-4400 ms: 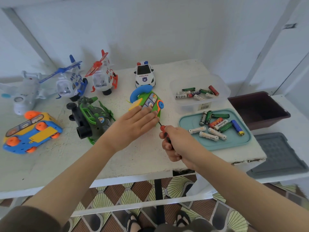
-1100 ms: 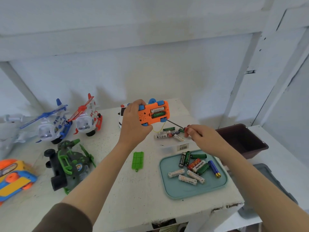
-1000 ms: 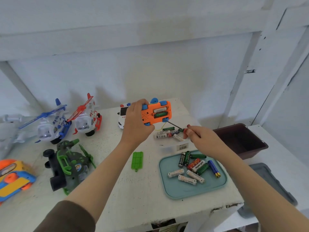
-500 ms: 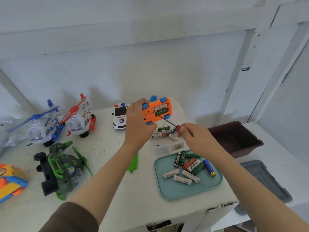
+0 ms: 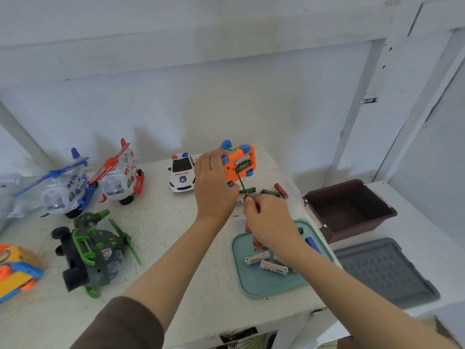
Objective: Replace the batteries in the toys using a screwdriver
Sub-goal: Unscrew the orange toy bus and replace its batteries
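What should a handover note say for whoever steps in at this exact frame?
Left hand grips the orange toy car, underside toward the camera.
Right hand holds the screwdriver, tip at the two batteries exposed in the car's underside.
Done: cover off.
Left: lift those out, fit others from the teal tray, screw the cover back on.

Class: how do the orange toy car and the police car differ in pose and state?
The left hand grips the orange toy car, underside showing; the police car stands wheels-down on the table. The orange toy car's battery bay is open, screwdriver at it; the police car sits untouched. Both are toys.
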Demonstrator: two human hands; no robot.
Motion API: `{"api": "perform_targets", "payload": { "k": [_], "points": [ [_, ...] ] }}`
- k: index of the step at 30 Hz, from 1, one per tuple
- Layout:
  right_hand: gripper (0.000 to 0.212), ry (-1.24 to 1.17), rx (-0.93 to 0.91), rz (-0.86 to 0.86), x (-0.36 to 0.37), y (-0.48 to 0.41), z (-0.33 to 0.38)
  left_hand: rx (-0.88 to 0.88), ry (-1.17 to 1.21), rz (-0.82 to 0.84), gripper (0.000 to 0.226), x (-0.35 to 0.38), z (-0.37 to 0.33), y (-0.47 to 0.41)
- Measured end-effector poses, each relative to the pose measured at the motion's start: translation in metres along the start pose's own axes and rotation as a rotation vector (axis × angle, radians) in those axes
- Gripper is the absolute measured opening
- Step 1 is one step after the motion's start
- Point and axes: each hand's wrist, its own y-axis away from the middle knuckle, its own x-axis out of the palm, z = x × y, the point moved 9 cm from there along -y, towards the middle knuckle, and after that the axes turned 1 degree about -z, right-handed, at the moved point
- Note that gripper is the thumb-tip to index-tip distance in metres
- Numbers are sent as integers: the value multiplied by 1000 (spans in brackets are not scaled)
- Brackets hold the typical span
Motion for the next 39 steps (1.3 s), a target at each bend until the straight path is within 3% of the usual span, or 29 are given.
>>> {"api": "perform_targets", "payload": {
  "k": [5, 13, 23, 33, 39],
  "points": [
    [37, -147, 113, 5, 2, 3, -12, -21, 3, 6, 61, 0, 6, 1],
    [41, 196, -24, -58, -33, -17, -19, 23, 91, 76, 59, -2, 16, -1],
    [43, 270, -72, -50, -51, -28, -23, -30, 172, 113, 60, -3, 26, 3],
    [31, 203, -97, 155, -56, -29, -30, -22, 183, 160, 61, -5, 32, -1],
    [31, 367, -55, 204, -66, -25, -38, 54, 119, 192, 60, 2, 30, 2]
  ]
}}
